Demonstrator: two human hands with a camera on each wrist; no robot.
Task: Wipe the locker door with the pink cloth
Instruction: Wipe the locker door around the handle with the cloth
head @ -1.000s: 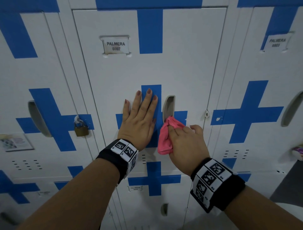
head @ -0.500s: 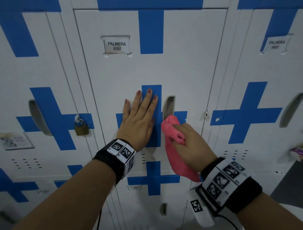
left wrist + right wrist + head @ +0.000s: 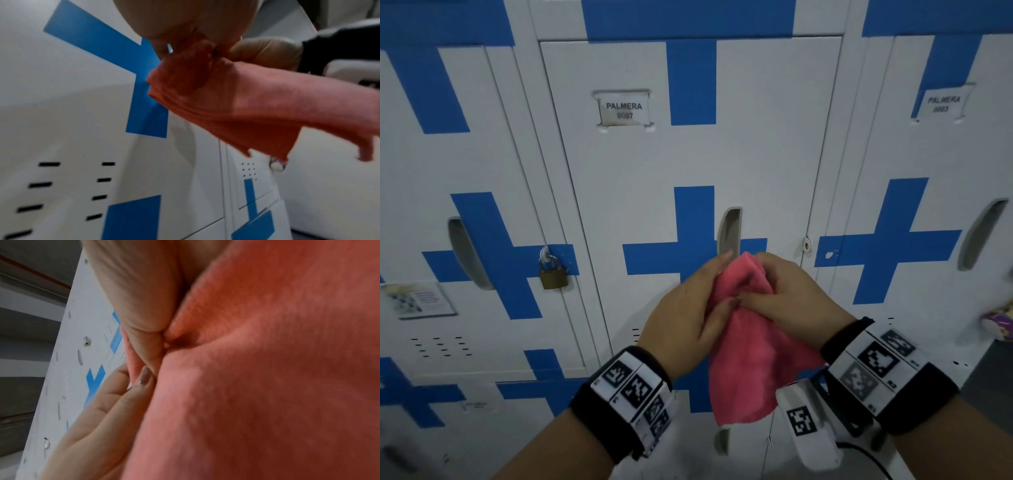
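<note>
While both hands meet in front of the door, the right hand (image 3: 794, 301) grips the pink cloth (image 3: 753, 349) at its bunched top and the left hand (image 3: 688, 315) pinches the same fold. Soft and fleecy, the cloth hangs lengthwise downward, off the locker door (image 3: 756, 144), whose smooth white-and-blue metal lies just beyond, equally near either hand.
</note>
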